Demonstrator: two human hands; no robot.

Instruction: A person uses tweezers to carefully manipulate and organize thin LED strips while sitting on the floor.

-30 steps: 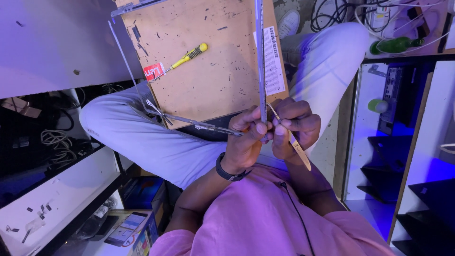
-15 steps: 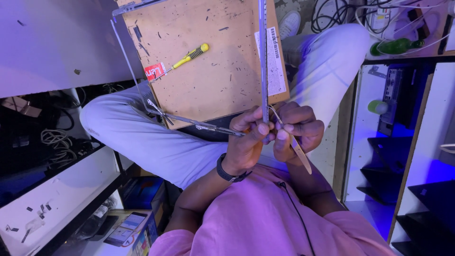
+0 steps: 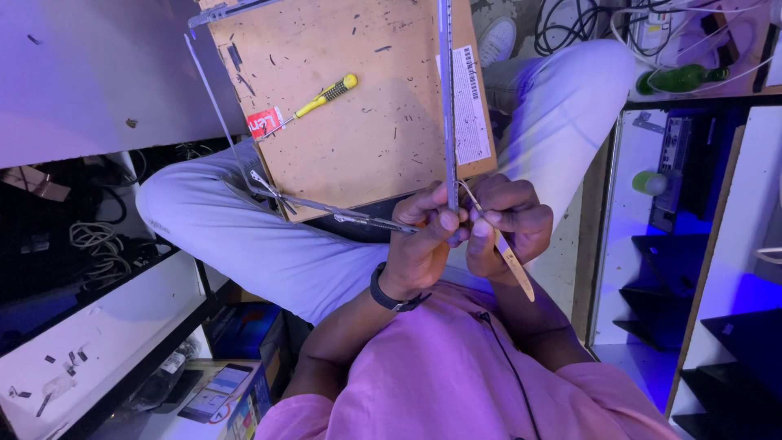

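Your left hand [image 3: 423, 244] is clenched around the corner of a thin metal frame [image 3: 446, 98], thumb pressed on top where the long upright strip meets the lower strip that runs off to the left across your lap. Your right hand [image 3: 509, 224] sits just beside it, fingers curled tight around a slim flat metal pry tool [image 3: 511, 261], whose tip points into the frame corner between your 2 hands while its other end sticks out below your palm. The frame lies over a brown wooden board [image 3: 358, 122] resting on your knees, its far side reaching the board's top edge. On that board lie a yellow-handled screwdriver [image 3: 326, 94] and, touching its tip, a small red card [image 3: 265, 124]. A dark watch [image 3: 389, 295] wraps your left wrist. A green bottle [image 3: 676, 79] lies on the shelf to the upper right, well apart from your hands.
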